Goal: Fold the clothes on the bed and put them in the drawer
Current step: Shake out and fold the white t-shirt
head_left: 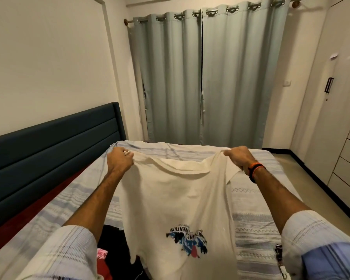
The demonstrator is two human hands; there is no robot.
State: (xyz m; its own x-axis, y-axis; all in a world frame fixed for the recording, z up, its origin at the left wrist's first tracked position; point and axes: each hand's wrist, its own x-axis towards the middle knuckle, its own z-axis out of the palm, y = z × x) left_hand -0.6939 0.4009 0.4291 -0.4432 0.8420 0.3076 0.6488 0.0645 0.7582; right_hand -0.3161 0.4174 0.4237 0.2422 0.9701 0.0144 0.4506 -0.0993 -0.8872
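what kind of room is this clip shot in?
Most likely a home bedroom. A bed with a striped sheet stands against a dark padded headboard, grey-green curtains hang at the far wall, and a built-in wardrobe with drawers stands on the right.

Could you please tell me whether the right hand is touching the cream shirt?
Touching. The head view shows the right hand gripping one corner of the cream shirt, its fingers curled round the bunched cloth.
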